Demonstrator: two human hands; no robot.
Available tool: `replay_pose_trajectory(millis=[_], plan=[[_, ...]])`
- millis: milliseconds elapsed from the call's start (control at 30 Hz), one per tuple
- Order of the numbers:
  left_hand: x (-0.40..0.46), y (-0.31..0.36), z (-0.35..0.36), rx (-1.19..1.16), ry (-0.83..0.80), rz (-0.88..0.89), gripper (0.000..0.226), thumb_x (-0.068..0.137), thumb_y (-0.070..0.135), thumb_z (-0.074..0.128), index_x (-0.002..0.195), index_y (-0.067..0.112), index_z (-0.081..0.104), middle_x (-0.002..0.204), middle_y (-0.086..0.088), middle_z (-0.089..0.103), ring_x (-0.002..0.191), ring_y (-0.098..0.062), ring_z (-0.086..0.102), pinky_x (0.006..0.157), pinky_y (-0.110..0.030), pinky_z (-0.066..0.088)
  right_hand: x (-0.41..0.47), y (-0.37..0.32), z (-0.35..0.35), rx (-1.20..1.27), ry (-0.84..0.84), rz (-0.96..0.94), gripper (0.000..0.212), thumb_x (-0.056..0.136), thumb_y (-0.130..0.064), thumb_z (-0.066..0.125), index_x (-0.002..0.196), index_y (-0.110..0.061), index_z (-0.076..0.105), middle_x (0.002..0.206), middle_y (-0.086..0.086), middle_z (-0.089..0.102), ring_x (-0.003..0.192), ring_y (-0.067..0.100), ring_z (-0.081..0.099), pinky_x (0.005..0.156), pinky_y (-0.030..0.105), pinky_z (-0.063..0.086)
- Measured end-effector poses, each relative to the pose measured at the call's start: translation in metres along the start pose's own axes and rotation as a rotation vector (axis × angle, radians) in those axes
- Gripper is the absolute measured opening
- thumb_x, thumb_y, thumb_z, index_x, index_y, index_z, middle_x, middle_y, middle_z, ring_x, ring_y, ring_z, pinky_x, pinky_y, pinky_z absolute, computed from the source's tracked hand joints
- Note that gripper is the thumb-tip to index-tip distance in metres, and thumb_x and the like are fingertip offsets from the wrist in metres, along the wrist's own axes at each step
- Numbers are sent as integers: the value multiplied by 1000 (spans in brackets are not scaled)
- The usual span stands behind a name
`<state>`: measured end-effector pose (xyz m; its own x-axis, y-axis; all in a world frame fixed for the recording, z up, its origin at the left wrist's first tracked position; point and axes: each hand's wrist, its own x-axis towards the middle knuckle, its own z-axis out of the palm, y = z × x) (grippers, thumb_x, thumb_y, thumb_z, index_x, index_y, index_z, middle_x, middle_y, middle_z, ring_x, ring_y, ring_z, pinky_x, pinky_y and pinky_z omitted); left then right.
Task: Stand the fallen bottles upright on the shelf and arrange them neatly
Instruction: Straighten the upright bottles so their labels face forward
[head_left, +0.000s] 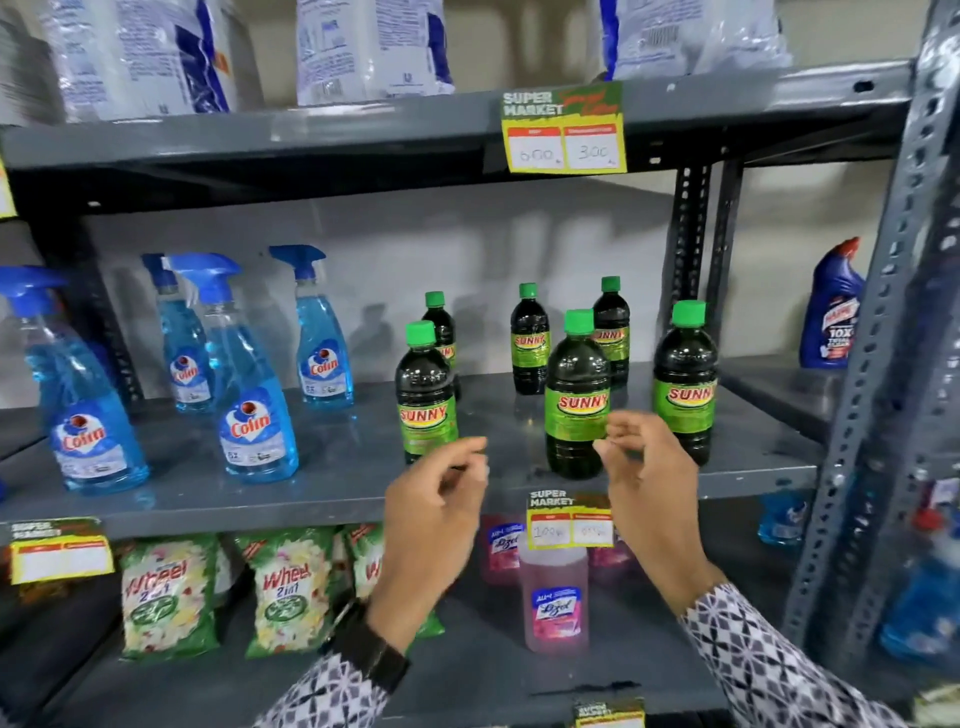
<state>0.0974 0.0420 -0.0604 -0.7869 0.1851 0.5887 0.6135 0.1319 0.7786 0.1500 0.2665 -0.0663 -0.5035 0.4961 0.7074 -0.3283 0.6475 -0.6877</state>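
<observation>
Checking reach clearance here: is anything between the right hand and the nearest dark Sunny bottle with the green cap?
Nothing visible. The right hand, its grip empty, hovers just in front of the dark green-capped plastic Sunny bottle, which stands upright at the grey metal shelf's front.

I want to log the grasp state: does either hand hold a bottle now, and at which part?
Nothing is held. The left hand and right hand hover with loosely curled fingers in front of the upright Sunny bottles, touching none.

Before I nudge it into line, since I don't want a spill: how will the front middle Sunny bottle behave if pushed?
The front middle Sunny bottle looks nearly full, so probably heavy. Tall and narrow, it may tip if pushed high. Its smooth plastic likely slides.
</observation>
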Motion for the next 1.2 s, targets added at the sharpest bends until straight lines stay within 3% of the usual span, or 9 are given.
replay_pose_trajectory(millis=[133,233,300,367,467,800,933,1067,1200], plan=[[31,17,52,30,-221,-15,56,97,30,65,151,36,48,138,21,57,117,10,61,89,-3,47,18,11,-8,78,-236,110,58,95,-4,74,140,-30,49,126,-27,59,110,-23,57,91,2,46],[53,16,67,-34,-381,-142,76,98,26,67,162,33,28,156,16,42,138,5,45,105,-14,39,31,17,-7,100,-359,176,64,95,-4,75,150,-18,46,135,-14,63,121,-2,63,107,24,50],[59,10,70,-50,-443,-132,73,98,18,67,161,29,32,152,13,54,128,19,52,98,-3,42,36,18,-4,95,-397,168,61,94,-5,76,147,-22,48,125,-21,64,118,-2,64,109,35,53],[59,3,71,-41,-402,-108,68,97,13,68,157,26,39,136,22,61,113,30,54,87,5,43,38,17,0,99,-416,152,60,94,-5,76,142,-28,49,121,-24,64,117,0,65,108,38,54],[57,-4,65,-30,-310,-87,63,94,13,72,146,36,45,126,28,62,113,23,59,89,0,47,38,17,8,139,-436,137,59,93,-3,76,137,-32,48,124,-17,67,121,6,66,110,40,53],[48,-6,67,-4,-232,-45,65,89,20,76,136,52,45,135,24,62,123,11,61,97,-8,49,37,24,10,155,-444,124,60,95,0,71,139,-34,47,124,-21,66,118,-9,64,103,21,52],[46,-2,68,37,-238,-39,65,90,26,75,141,50,42,128,37,57,118,24,55,91,4,42,34,23,8,147,-432,104,62,96,2,70,143,-30,47,121,-26,64,114,-16,63,96,9,50],[42,8,66,84,-259,-47,70,92,26,73,128,73,36,118,57,54,116,32,50,89,8,39,33,16,3,162,-463,113,64,97,-2,70,152,-24,45,123,-28,62,113,-19,60,100,12,48],[25,16,70,-26,-80,-72,68,94,23,71,154,41,42,142,31,52,124,17,54,93,4,44,24,13,-14,166,-412,82,65,96,-2,72,154,-19,47,122,-21,63,107,-25,59,90,4,47]])
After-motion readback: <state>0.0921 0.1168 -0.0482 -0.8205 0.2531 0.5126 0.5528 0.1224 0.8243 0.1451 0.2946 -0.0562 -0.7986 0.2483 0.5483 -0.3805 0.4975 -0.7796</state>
